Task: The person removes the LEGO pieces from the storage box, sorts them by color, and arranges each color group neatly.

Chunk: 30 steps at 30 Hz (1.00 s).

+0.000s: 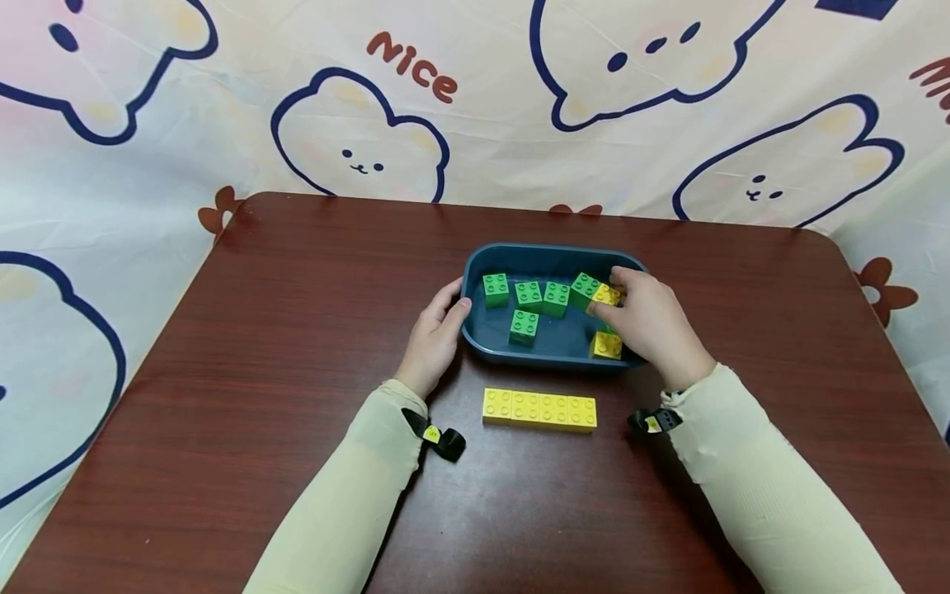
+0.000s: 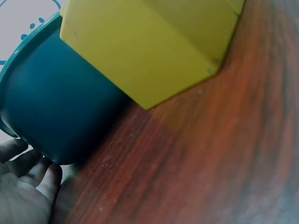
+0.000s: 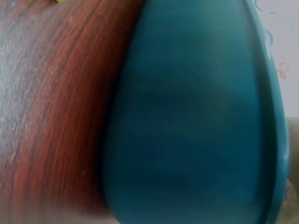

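Observation:
A dark blue tray point(image 1: 549, 360) stands on the table, with several green blocks point(image 1: 524, 327) inside. My left hand point(image 1: 433, 338) holds the tray's left end, its thumb by the rim; in the left wrist view its fingers point(image 2: 39, 172) touch the outer wall. Over the tray's right end, my right hand point(image 1: 653, 322) pinches a yellow block point(image 1: 606, 294) between thumb and fingers, beside a green block point(image 1: 585, 288). Another yellow block point(image 1: 605, 346) lies below that hand, with a green one partly hidden behind it. The right wrist view shows mostly the tray's outer wall point(image 3: 187, 116).
In front of the tray lies a straight row of yellow blocks point(image 1: 539, 410), end to end, close to both wrists. The brown table point(image 1: 297, 330) meets a printed cloth point(image 1: 497, 157) at its far edge. Each wrist wears a black strap point(image 1: 438, 437).

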Available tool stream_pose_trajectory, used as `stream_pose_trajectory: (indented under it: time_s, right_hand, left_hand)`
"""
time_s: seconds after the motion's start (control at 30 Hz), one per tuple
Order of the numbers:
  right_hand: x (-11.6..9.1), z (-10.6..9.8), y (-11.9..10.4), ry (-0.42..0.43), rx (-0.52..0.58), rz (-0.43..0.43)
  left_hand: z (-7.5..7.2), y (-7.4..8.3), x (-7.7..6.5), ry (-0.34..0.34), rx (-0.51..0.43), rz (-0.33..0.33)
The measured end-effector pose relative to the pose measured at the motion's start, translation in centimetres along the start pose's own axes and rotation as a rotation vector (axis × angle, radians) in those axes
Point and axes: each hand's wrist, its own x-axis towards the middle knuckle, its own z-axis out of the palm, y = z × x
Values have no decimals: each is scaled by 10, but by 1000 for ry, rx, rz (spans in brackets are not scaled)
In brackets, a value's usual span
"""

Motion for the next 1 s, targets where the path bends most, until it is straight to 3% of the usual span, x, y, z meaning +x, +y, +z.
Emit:
stream_pose_trajectory:
  time_s: [0.77, 1.0]
  right_hand:
    - [7, 11, -3, 55, -60, -50]
    - [6, 12, -1, 70, -27, -63]
  left_hand:
    - [1, 1, 0, 2, -4, -1]
    - [0, 0, 0, 4, -5, 1]
